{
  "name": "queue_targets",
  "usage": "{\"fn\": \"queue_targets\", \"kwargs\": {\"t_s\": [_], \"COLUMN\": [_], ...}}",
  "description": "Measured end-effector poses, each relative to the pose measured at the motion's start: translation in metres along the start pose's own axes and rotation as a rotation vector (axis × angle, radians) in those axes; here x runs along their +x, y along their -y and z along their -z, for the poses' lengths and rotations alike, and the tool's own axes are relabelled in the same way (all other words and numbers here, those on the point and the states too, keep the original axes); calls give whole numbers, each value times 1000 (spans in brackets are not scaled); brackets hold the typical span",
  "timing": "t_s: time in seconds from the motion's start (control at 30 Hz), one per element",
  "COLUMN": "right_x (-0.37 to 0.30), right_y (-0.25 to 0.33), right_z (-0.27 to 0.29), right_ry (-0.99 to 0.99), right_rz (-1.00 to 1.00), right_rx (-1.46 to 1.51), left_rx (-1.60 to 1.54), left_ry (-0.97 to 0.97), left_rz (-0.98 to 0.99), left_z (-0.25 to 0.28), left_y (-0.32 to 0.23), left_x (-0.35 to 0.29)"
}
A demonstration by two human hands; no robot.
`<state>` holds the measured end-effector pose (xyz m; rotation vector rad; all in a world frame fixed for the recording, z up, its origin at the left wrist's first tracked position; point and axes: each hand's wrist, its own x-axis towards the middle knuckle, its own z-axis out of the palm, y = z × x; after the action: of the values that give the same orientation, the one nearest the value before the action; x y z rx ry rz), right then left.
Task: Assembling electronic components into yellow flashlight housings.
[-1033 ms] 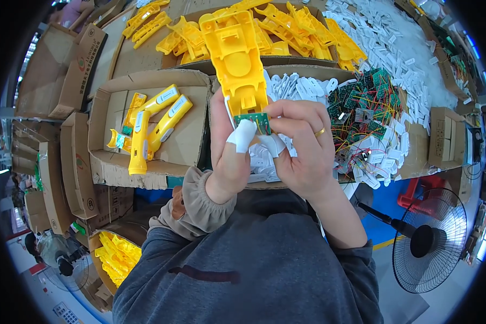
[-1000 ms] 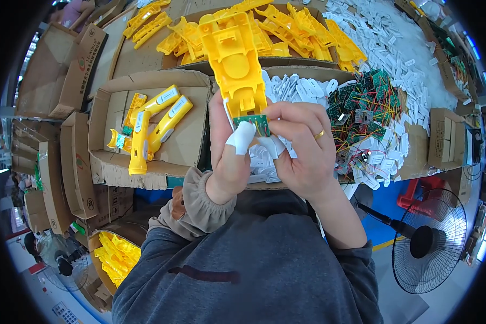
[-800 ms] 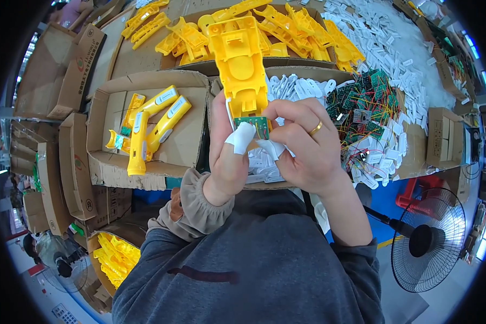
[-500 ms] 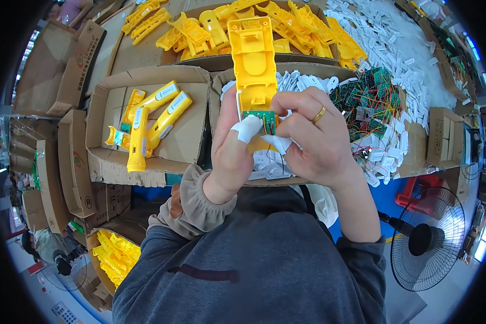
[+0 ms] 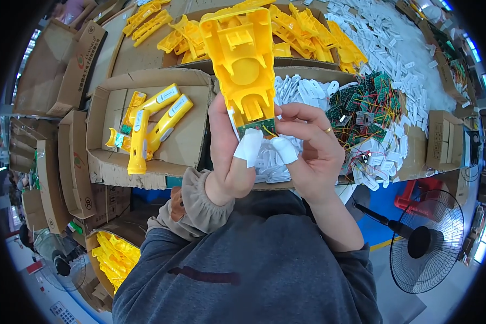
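A yellow flashlight housing half (image 5: 245, 67) is held up in front of me, its hollow inside facing me. At its lower end sits a green circuit board (image 5: 260, 127) with thin wires. My left hand (image 5: 233, 148) grips the housing from the left, its white-taped thumb over the board. From the right, my right hand (image 5: 312, 148) pinches the board end of the housing. Its thumb, also wrapped in white, lies at the board's edge, and the fingers are partly behind. Part of the board is hidden by the thumbs.
A cardboard box (image 5: 146, 78) at left holds several yellow flashlights (image 5: 139, 141). Behind lie yellow housings (image 5: 308, 35). To the right are wired circuit boards (image 5: 370, 102) and many white plastic pieces (image 5: 410, 70). A black fan (image 5: 420, 242) stands at lower right.
The housing has tilted and come nearer, so it looks larger. My right hand has shifted from working at the wires with bent fingers to gripping the housing's right side.
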<state>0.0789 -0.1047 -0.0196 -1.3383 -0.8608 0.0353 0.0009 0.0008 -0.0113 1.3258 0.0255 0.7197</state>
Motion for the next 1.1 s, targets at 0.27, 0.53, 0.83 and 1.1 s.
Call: {"fn": "queue_targets", "kwargs": {"t_s": [0.27,0.53,0.83,1.1], "right_x": [-3,-1,19,23], "right_y": [4,-7,10,-17], "right_z": [-2,-2,9,8], "right_ry": [-29,-7,160,252], "right_rz": [41,-106,-587,-574], "right_rx": [-139,92,333,270], "left_rx": [27,161,532,747], "left_ry": [-3,-42,95,159], "left_rz": [90,77,-131,-119], "left_z": [-1,1,11,14], "left_y": [1,9,23,24], "left_x": [4,1,-4,5]}}
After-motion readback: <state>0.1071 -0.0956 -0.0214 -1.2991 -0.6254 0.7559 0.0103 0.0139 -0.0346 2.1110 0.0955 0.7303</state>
